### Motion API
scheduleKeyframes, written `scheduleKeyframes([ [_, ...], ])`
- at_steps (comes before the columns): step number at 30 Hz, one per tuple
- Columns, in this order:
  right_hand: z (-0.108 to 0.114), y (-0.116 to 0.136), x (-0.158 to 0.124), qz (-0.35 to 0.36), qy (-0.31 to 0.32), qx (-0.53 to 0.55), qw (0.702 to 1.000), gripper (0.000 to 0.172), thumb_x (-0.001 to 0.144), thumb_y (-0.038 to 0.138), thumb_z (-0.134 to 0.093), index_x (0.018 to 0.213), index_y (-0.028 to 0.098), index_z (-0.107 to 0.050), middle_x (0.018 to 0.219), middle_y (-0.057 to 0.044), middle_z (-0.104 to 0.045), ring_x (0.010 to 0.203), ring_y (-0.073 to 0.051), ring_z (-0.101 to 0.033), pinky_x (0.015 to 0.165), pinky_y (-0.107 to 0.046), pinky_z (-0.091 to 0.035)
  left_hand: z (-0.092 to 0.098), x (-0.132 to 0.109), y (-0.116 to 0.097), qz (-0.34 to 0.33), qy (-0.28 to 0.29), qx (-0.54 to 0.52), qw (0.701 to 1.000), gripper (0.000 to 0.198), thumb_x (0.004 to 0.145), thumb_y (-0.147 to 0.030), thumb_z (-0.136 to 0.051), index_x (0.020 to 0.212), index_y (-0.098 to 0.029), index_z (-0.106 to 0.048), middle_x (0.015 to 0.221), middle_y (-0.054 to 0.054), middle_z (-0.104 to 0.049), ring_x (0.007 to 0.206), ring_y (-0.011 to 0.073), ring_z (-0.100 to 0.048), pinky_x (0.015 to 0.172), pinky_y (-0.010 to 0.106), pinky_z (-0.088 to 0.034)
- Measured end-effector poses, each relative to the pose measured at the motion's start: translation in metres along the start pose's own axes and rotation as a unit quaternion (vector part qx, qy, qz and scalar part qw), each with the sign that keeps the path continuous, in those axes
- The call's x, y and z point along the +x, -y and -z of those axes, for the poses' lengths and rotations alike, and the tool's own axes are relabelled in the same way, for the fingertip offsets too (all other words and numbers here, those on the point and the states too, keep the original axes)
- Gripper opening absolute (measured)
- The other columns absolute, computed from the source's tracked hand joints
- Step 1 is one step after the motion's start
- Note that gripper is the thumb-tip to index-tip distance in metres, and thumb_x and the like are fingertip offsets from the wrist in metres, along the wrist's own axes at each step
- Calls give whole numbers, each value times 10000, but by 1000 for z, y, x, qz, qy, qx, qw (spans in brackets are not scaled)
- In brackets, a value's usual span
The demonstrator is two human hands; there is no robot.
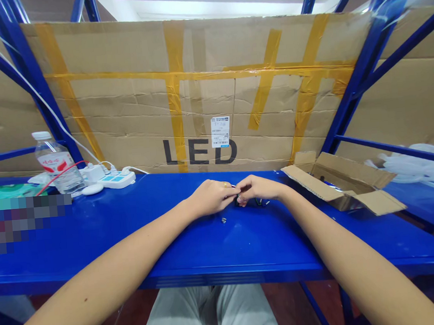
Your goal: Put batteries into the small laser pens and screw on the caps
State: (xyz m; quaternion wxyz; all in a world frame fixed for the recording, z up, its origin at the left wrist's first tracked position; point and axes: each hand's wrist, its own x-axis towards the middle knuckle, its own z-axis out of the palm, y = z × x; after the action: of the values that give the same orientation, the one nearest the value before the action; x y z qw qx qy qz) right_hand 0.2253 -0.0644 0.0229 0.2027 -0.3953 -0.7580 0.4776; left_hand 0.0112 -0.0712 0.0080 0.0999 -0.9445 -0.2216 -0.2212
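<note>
Over the blue tabletop (144, 238), my left hand (210, 197) and my right hand (254, 187) meet at the fingertips. The fingers of both hands are closed in a pinch. A small black part (237, 200) shows under my right fingertips; its kind is too small to tell. Whatever my left fingers grip is mostly hidden, though a thin shiny edge shows between the hands. Dark, thin, wire-like pieces (261, 202) lie just below my right hand. Nearer to me, a small silvery metal piece (224, 220) rests on the tabletop.
An open cardboard box (370, 198) stands to the right, dark items inside. At left are a plastic bottle (61, 167), a white power strip (116, 179) and a red wire (58, 175). A large taped cardboard sheet (130, 114) rises behind, between blue posts (360, 71).
</note>
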Motion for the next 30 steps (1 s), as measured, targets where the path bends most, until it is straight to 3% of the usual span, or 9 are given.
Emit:
scheduleKeyframes([
  [4, 3, 0, -1, -11, 6, 0, 1000, 227, 588, 233, -765, 801, 159, -748, 714, -14, -712, 679, -154, -648, 738, -304, -527, 10, 2, 2, 38, 36, -29, 998, 299, 937, -258, -453, 1113, -227, -692, 1009, 58, -720, 938, 183, -652, 814, 282, -466],
  [7, 5, -1, -1, -18, 16, -7, 1000, 281, 589, 253, -782, 852, 160, -751, 727, -18, -717, 694, -160, -653, 743, -310, -526, 15, 3, 8, 77, 66, -9, 995, 278, 904, -241, -464, 1013, -203, -717, 974, 70, -721, 906, 202, -650, 779, 291, -459],
  [13, 7, -2, -1, -9, 29, -24, 999, 285, 624, 272, -776, 883, 157, -748, 763, -20, -714, 730, -164, -659, 768, -317, -526, 9, 1, 14, 157, 165, 4, 974, 246, 849, -335, -522, 906, -206, -724, 918, 86, -718, 844, 234, -645, 682, 291, -436],
  [16, 6, -2, -1, -8, 31, -31, 999, 293, 623, 279, -774, 889, 158, -749, 762, -19, -713, 734, -166, -658, 762, -313, -522, 5, 2, 11, 192, 172, -14, 966, 276, 843, -380, -530, 919, -206, -730, 929, 89, -721, 847, 237, -643, 650, 282, -420],
  [21, 5, -1, 0, -12, 25, -35, 999, 295, 612, 277, -773, 881, 159, -748, 747, -19, -713, 721, -166, -653, 754, -312, -516, 7, 5, 6, 227, 185, -38, 955, 207, 804, -270, -537, 864, -208, -726, 896, 75, -717, 805, 217, -631, 601, 267, -388],
  [25, 4, -1, 0, -7, 26, -30, 999, 286, 611, 278, -776, 869, 159, -742, 750, -18, -704, 710, -161, -645, 746, -309, -517, 10, 5, 8, 232, 215, -66, 946, 171, 793, -250, -542, 822, -176, -693, 824, 74, -696, 695, 178, -597, 564, 253, -373],
  [30, 3, 1, -1, -10, 22, -28, 999, 286, 608, 285, -780, 863, 160, -739, 745, -17, -699, 708, -160, -641, 740, -307, -517, 7, 2, 15, 185, 223, -81, 954, 152, 831, -229, -529, 851, -164, -664, 819, 74, -681, 688, 173, -585, 599, 257, -387],
])
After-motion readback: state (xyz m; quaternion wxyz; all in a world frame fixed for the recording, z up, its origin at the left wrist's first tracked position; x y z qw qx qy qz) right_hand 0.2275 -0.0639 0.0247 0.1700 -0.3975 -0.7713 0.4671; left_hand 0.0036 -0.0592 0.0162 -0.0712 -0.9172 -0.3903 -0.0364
